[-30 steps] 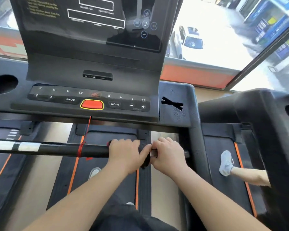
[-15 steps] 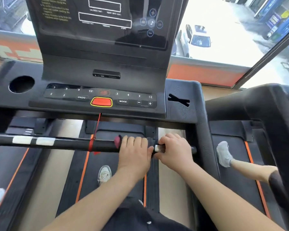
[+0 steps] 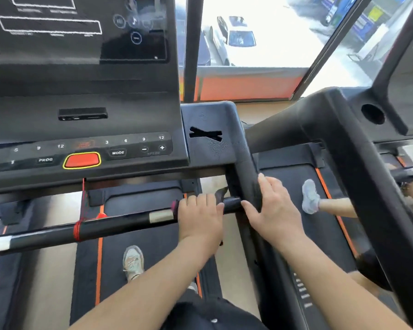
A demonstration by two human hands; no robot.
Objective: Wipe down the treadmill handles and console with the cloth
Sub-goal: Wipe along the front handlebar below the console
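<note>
Gripping crossbar (image 3: 119,223), treadmill belt (image 3: 153,246), street-facing window (image 3: 260,32)

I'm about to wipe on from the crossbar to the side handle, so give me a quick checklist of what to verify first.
1. Left hand on crossbar: ok, wrapped around it.
2. Cloth in the grip: ok, a dark bit shows by the left fingers.
3. Right hand on side handle: ok, resting flat.
4. Red cord clear of the hands: ok, tied further left.
5. Console wiped: cannot tell.
6. Belt stopped: cannot tell.
</note>
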